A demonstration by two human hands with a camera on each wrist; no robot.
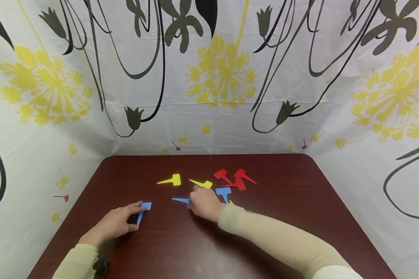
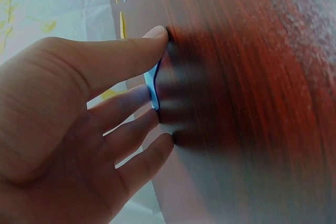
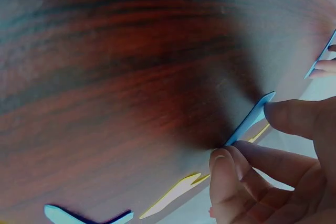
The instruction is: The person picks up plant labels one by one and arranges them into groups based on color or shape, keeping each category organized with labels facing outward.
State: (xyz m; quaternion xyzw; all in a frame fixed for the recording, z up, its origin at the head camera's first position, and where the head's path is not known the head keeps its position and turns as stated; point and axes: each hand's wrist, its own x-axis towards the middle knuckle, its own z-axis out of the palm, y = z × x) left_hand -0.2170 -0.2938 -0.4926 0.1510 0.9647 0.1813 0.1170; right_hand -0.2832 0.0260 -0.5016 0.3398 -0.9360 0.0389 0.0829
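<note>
My left hand (image 1: 115, 222) is at the table's left, with its thumb by the stem tip and its fingers on the head of a blue T-shaped plant label (image 1: 146, 205). In the left wrist view this blue label (image 2: 153, 85) spans between thumb and fingertips, close to the tabletop. My right hand (image 1: 205, 203) holds a second blue plant label (image 1: 180, 200) near the middle, its stem pointing left. The right wrist view shows that label (image 3: 252, 119) between thumb and fingers, low over the wood. The right hand hides its head from above.
Beyond the hands lie two yellow labels (image 1: 175, 179) and several overlapping red labels (image 1: 239, 183). Another blue label (image 1: 224, 192) lies beside the right hand, and a yellow tip (image 1: 231, 202) shows by the sleeve. A patterned cloth (image 1: 209, 128) hangs behind the brown table (image 1: 181, 248).
</note>
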